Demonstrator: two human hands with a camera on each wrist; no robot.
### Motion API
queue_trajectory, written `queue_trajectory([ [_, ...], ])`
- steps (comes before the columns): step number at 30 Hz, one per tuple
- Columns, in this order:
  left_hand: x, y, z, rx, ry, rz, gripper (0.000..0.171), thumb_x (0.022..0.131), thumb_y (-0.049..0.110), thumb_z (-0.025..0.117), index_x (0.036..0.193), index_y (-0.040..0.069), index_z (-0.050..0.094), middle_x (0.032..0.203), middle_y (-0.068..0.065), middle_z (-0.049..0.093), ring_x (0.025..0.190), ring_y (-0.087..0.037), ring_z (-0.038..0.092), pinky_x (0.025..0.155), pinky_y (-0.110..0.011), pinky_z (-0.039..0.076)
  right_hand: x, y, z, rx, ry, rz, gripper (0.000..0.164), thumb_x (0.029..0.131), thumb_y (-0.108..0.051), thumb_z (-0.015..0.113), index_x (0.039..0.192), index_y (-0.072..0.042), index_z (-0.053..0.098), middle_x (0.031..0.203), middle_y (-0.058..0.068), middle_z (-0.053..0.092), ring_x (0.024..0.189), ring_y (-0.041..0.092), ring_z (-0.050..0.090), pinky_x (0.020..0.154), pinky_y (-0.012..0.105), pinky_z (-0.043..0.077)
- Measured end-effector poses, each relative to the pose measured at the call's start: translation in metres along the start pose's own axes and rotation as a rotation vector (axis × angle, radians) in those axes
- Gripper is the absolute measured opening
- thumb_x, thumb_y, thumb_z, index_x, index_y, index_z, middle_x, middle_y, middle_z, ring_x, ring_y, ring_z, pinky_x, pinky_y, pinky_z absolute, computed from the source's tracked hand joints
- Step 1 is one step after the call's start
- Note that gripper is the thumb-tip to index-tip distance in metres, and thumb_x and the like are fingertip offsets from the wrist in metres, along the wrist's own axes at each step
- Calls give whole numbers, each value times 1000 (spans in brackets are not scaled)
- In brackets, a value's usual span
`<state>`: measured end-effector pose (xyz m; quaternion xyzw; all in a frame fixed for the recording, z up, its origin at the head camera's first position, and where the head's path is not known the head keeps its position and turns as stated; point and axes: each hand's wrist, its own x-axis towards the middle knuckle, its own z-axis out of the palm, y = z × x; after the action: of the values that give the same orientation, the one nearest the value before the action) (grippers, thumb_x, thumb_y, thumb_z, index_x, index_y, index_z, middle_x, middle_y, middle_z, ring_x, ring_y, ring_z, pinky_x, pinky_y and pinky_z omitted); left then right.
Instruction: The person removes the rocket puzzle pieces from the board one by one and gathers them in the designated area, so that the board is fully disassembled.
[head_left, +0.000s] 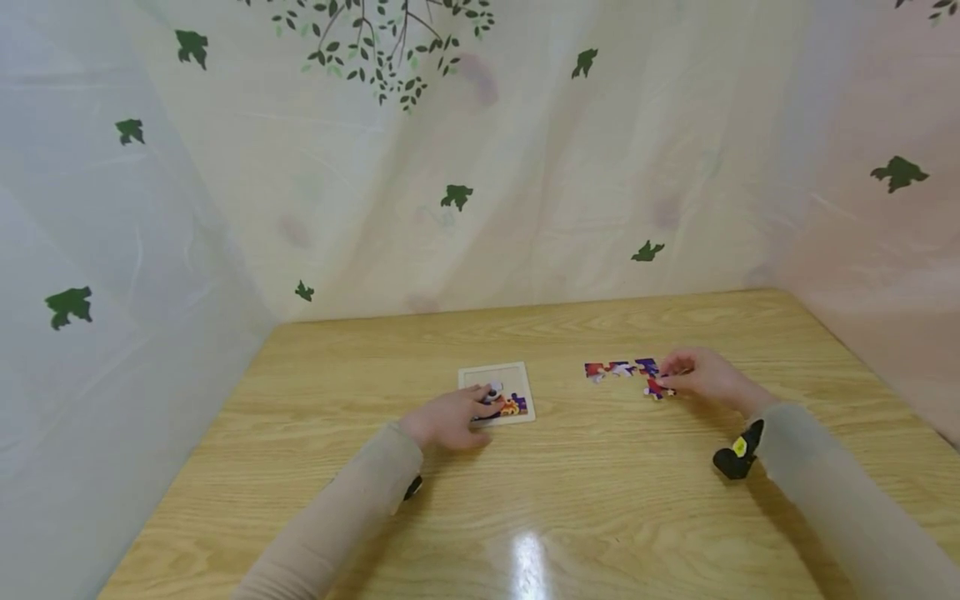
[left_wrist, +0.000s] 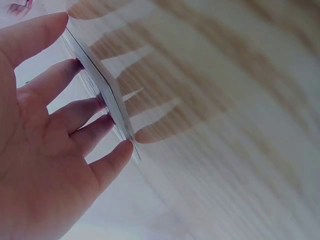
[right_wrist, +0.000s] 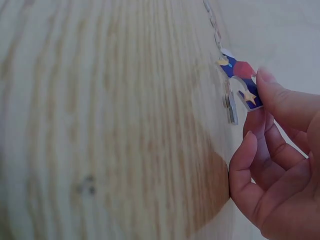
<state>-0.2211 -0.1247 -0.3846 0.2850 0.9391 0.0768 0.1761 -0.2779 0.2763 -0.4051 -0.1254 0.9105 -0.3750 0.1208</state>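
My left hand (head_left: 450, 419) rests on a square wooden puzzle board (head_left: 491, 367), fingers spread over its lower left part. Printed puzzle pieces (head_left: 514, 406) lie in the board's lower part, some hidden under the fingers. From the side, in the left wrist view, the fingertips touch the thin board (left_wrist: 114, 90) along its edge. On the right, my right hand (head_left: 708, 379) pinches a puzzle piece (right_wrist: 243, 72) between thumb and fingers. This piece is blue and red with yellow stars, and it stands tilted above the table beside other pieces (right_wrist: 230, 105).
Several loose puzzle pieces (head_left: 619, 368) lie in a row right of the board, just left of my right hand. The wooden table (head_left: 585, 500) meets a pale curtain (head_left: 525, 208) with green leaf shapes at the back and sides.
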Motion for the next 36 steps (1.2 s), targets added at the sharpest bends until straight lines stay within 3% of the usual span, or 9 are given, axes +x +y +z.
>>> queue_trajectory([
  [15,3,-4,3,5,1,1,56,92,29,59,144,17,41,156,-14,24,142,-32,25,114,-42,27,2,-2,5,-50,29,-16,19,88,-18,67,92,0,63,84,5,59,76,17,47,64,27,39],
  [36,3,-7,0,-2,-11,-3,58,92,30,59,145,19,39,156,-12,22,143,-31,24,115,-43,26,1,-15,11,-203,101,-18,16,85,-14,70,84,0,62,79,9,62,72,19,51,61,27,41],
])
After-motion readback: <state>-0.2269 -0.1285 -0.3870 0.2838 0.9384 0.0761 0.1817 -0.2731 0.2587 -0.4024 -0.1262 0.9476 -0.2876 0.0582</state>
